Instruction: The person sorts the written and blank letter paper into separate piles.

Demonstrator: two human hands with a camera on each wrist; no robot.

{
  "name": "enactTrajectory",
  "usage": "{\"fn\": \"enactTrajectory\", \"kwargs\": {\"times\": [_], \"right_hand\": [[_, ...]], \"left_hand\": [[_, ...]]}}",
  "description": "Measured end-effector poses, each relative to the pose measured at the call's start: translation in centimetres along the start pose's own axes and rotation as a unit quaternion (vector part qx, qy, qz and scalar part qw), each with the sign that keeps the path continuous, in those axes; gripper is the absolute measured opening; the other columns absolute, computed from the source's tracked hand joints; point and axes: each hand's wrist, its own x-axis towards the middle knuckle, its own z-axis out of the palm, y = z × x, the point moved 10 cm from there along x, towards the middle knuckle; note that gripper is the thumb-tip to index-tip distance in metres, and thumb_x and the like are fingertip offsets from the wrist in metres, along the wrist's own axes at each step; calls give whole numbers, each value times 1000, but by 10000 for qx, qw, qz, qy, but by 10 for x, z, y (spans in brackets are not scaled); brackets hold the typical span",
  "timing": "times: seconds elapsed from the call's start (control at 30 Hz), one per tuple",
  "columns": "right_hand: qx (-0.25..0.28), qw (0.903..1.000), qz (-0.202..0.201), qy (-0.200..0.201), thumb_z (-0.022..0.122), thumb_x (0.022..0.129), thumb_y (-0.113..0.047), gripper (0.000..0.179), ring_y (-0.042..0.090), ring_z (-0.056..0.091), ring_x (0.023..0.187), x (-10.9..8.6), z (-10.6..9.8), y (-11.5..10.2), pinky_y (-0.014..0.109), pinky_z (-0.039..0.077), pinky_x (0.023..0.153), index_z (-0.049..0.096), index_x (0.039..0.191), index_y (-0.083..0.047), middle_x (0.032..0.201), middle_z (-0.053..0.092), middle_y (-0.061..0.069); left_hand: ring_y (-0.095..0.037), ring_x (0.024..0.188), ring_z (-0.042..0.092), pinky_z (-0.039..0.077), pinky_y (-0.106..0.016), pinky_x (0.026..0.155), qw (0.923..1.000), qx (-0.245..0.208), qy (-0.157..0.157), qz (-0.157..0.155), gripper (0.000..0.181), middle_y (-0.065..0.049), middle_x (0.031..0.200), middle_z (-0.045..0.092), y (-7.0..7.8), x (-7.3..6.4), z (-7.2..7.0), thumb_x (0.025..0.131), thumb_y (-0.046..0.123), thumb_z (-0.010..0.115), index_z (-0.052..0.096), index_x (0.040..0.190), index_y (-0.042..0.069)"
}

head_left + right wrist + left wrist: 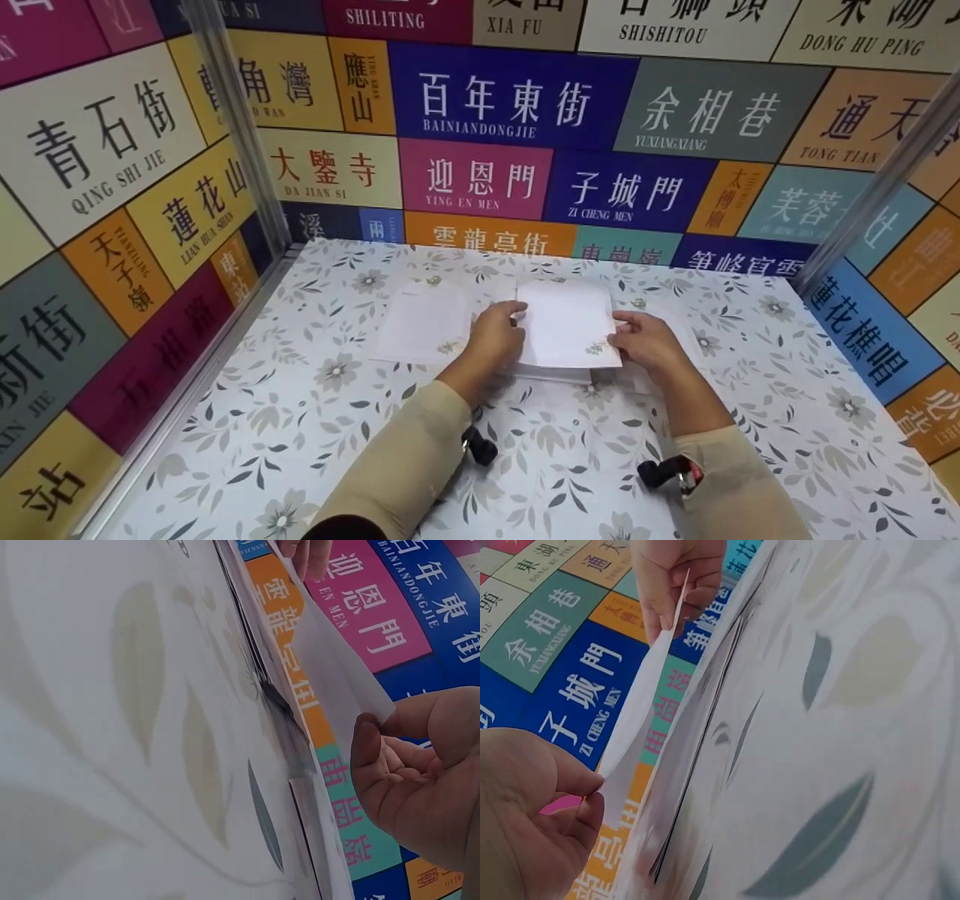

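Observation:
Between both hands a white sheet of paper (568, 322) with a small floral print at its lower right corner is held up off the table. My left hand (496, 337) pinches its left edge between thumb and finger, as the left wrist view shows at the sheet's near end (630, 720). On the opposite edge my right hand (646, 339) pinches the paper, thumb against finger; the right wrist view shows this hand (420, 757) close up. Below the raised sheet lie other papers (555, 373), partly hidden by it.
Another printed sheet (424, 322) lies flat to the left. A pale sheet (679, 330) lies at the right, partly behind the right hand. A leaf-patterned cloth (300, 420) covers the table. Panels with street names (517, 97) stand around its back and sides.

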Motion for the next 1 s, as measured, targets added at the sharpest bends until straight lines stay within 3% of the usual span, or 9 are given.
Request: {"fn": "enactTrajectory", "kwargs": {"times": [0.17,0.33,0.57,0.8,1.0], "right_hand": [[189,9998,-79,22,68,100,-5,67,6,64,85,-3,-15,5,20,59,74,41,162,1,106,62,-2],[53,9999,-24,101,68,100,-6,68,4,63,84,-6,-34,15,20,58,74,42,162,-1,105,61,-4],[-126,9997,213,3,69,102,-9,70,5,61,84,-12,-59,33,21,58,74,38,164,-1,103,60,-5],[-359,9983,437,132,71,101,-13,72,7,59,85,-16,-91,52,24,56,75,39,165,-7,102,58,-8],[-95,9971,698,279,68,103,-11,71,6,59,97,-23,-119,71,22,58,83,36,167,-7,119,55,0]], "left_hand": [[-22,121,69,57,-37,107,9995,-111,8,282,51,-7,139,71,12,0,14,96,-4,60,68,143,14],[-21,119,69,57,-36,107,9989,-233,-2,396,49,-7,136,72,22,0,28,96,-3,62,69,141,14],[-17,117,70,57,-33,105,9979,-616,-77,183,50,-3,134,72,34,-1,49,95,-1,67,71,140,20],[-14,119,68,58,-30,103,9961,-771,-406,110,54,0,135,71,51,-6,78,96,-1,67,69,143,24],[-15,119,68,58,-29,101,9916,-955,-831,251,57,-2,133,72,66,-16,107,93,1,72,68,144,26]]}}
